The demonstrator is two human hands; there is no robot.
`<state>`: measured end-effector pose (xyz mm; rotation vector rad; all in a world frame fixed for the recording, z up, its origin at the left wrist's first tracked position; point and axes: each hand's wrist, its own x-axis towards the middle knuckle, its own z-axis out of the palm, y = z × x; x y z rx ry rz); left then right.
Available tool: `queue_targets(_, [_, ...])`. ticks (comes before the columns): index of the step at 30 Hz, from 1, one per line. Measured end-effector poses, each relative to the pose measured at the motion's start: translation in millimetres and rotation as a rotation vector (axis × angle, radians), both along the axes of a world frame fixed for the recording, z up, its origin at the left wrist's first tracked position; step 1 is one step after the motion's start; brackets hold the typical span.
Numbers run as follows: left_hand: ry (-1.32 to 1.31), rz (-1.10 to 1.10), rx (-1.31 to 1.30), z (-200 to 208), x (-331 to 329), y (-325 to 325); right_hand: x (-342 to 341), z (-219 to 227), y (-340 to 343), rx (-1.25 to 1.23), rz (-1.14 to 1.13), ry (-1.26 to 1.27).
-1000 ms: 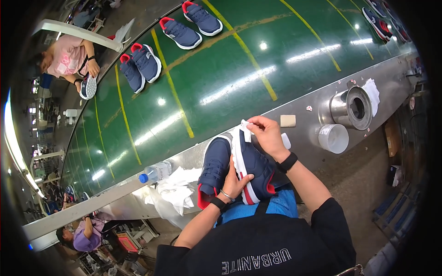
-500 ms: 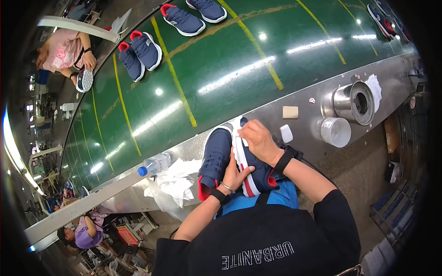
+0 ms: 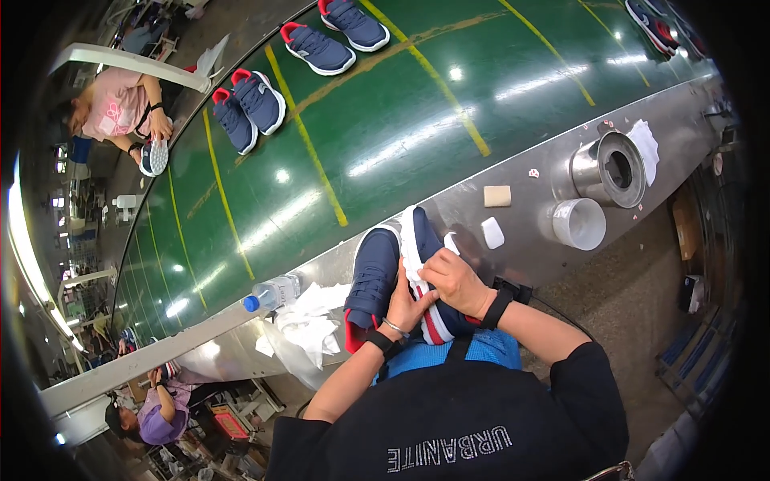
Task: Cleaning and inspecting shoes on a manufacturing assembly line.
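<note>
Two navy sneakers with white soles and red linings lie side by side before me. The right sneaker (image 3: 420, 232) is tipped on its side, its white and red sole edge facing left. My left hand (image 3: 407, 306) is closed on that sneaker, the thumb across its sole edge and the fingers between the pair. The left sneaker (image 3: 374, 271) sits sole down beside that hand. My right hand (image 3: 454, 280) is closed in a pinch against the right sneaker's sole edge. A small white piece (image 3: 451, 243), perhaps cloth, sticks out of its fingers.
Navy sneakers (image 3: 258, 103) stand on the green conveyor belt (image 3: 385, 136). On the metal ledge are a beige block (image 3: 497, 196), a white block (image 3: 492, 233), a white tub (image 3: 579, 224), a metal can (image 3: 609, 170), a bottle (image 3: 273, 293) and crumpled white paper (image 3: 309, 325). Co-workers sit at left.
My right hand has slid from the right sneaker's toe back toward its middle, and the white piece now shows above its fingers. My left hand keeps its hold.
</note>
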<state>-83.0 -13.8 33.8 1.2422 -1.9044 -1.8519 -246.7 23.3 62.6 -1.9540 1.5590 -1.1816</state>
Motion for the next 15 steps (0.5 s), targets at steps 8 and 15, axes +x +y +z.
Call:
queue_targets(8, [0.002,0.069,-0.033,-4.8,-2.1,1.9,-70.2,8.8,24.2,0.199,-0.647,-0.762])
queue_targets(15, [-0.196,0.053,-0.152,22.0,1.7,13.8,-101.9,-11.6,33.3,0.268,-0.728,0.287])
